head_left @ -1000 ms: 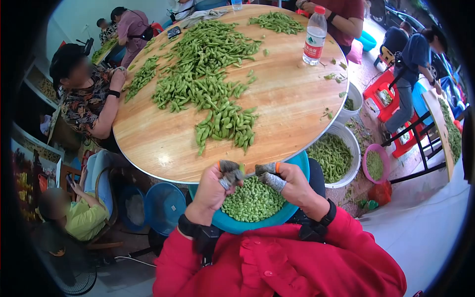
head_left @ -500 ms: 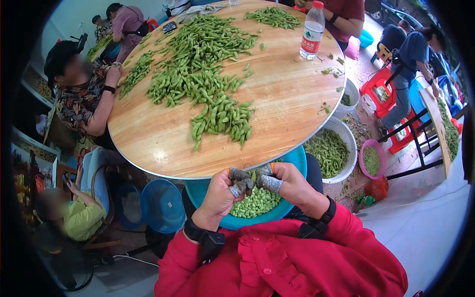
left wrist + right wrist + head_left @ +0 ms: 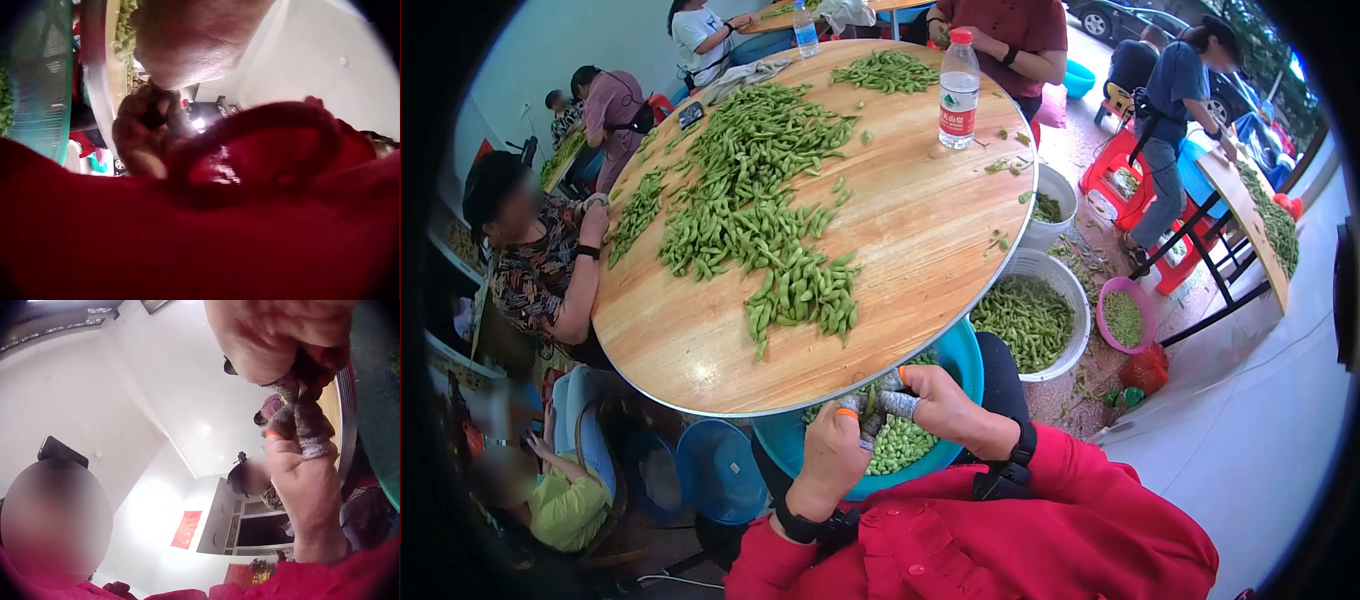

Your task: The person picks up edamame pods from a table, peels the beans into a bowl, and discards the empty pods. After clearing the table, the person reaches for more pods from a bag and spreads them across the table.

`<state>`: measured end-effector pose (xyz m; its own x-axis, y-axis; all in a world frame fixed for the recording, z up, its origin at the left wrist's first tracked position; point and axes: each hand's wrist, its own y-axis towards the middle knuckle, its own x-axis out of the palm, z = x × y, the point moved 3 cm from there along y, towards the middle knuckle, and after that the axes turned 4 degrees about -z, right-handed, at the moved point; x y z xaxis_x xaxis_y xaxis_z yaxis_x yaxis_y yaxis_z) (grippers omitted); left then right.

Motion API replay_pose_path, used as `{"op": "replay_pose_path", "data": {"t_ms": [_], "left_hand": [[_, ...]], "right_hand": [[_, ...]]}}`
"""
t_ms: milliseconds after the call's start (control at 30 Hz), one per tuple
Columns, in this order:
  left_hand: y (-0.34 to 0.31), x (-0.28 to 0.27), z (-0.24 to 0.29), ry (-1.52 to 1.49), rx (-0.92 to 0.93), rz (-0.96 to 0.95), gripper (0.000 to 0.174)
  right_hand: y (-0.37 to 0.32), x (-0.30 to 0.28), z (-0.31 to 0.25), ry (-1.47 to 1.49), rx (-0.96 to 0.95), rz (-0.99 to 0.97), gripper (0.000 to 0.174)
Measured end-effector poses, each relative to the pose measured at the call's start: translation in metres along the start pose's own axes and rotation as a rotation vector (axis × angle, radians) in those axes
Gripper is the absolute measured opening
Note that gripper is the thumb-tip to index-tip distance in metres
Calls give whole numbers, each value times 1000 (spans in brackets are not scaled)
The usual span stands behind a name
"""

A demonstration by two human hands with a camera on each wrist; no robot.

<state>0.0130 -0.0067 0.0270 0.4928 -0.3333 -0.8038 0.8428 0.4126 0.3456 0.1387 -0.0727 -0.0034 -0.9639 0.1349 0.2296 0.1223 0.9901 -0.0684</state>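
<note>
My left hand (image 3: 832,455) and right hand (image 3: 948,408) meet over a teal basin (image 3: 968,375) of shelled green beans (image 3: 897,447). Grey covers with orange edges wrap the thumbs and some fingers. The fingertips come together around a small green-brown edamame pod (image 3: 873,402), mostly hidden by them. In the right wrist view the curled right hand (image 3: 281,340) faces the left hand (image 3: 306,481), their covered tips touching. A red sleeve (image 3: 187,244) fills much of the left wrist view. Just beyond the basin, edamame pods (image 3: 805,295) lie heaped on the round wooden table (image 3: 920,260).
A water bottle (image 3: 958,90) stands on the table's right side. To the right on the floor are a white basket (image 3: 1084,320) of pods and a pink basin (image 3: 1138,346). Blue tubs (image 3: 722,470) sit at left. Several people work around the room.
The head view has shifted, so the table sits lower and further left in it. My hands stay together over the basin; the left hand has turned, its thumb now uppermost.
</note>
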Motion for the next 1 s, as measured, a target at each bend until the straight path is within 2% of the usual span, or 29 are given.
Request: {"op": "replay_pose_path", "data": {"t_ms": [100, 267, 367, 500, 533, 633, 733, 933, 1000], "left_hand": [[-7, 7, -7, -22, 74, 73, 26], [-13, 10, -14, -450, -222, 111, 8], [-15, 11, -19, -436, -208, 92, 7], [-9, -2, 1, 31, -27, 12, 25], [-11, 1, -5, 36, -19, -28, 33], [-16, 12, -13, -38, -14, 32, 27], [-19, 20, -17, -254, -103, 137, 18], [-26, 33, -30, -774, -425, 157, 10], [-30, 37, -36, -1219, -626, 76, 12]], "right_hand": [[-2, 1, 2, 20, 7, 5, 22], [-2, 4, 7, 90, -27, -23, 19], [-3, 9, 3, 126, -50, -14, 19], [-2, 8, 6, 151, 32, -25, 16], [-2, 8, 7, 121, 65, -23, 16], [0, 7, 8, 76, 88, -22, 16], [0, 7, 15, 127, 41, -13, 19], [1, 12, 11, 98, -95, -4, 16], [1, 12, 13, 0, -112, 20, 14]]}}
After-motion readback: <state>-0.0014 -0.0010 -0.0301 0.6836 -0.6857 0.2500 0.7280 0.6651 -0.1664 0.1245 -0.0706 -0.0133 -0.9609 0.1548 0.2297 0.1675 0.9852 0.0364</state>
